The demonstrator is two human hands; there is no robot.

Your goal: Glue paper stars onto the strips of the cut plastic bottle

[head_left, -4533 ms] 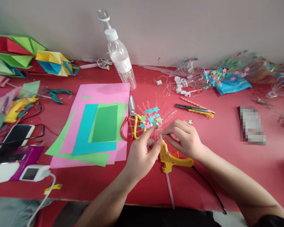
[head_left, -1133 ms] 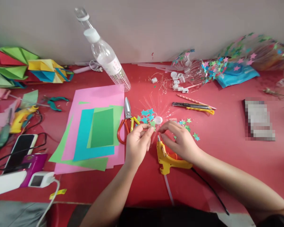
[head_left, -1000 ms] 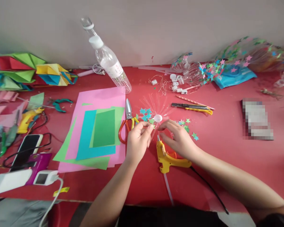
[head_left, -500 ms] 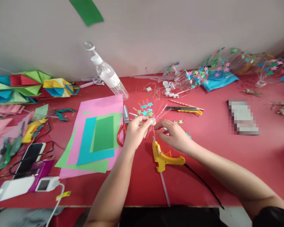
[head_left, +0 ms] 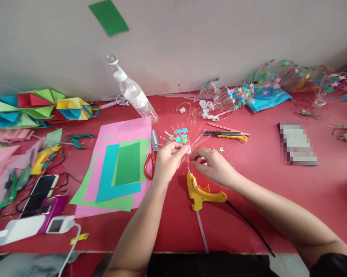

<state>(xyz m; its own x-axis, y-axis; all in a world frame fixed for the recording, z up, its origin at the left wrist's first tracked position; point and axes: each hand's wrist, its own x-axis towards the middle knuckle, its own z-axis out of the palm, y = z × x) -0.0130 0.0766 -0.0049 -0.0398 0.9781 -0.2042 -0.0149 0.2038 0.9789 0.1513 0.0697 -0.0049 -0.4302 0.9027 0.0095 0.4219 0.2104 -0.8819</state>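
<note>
My left hand [head_left: 167,162] and my right hand [head_left: 212,165] meet over the red table [head_left: 277,200], fingers pinched on a clear plastic burst [head_left: 182,137] with thin spread strips and blue and green paper stars stuck on them. A small whitish round hub [head_left: 187,149] sits between my fingertips. Just below my hands lies a yellow glue gun [head_left: 201,192], nozzle pointing up toward them, with a glue stick out the back and a black cord trailing right. A few loose paper stars [head_left: 220,149] lie by my right hand.
Red-and-yellow scissors [head_left: 152,157] lie beside stacked pink, green and teal paper sheets [head_left: 118,165]. A clear water bottle [head_left: 133,94] stands behind. A yellow utility knife [head_left: 228,134], star-covered plastic pieces [head_left: 277,77], folded paper shapes [head_left: 40,107], a phone [head_left: 37,190] and chargers lie around.
The view has tilted up and back, showing more wall and a green paper scrap. My hands stay pinched on the starred plastic piece, lifting it slightly off the table above the glue gun.
</note>
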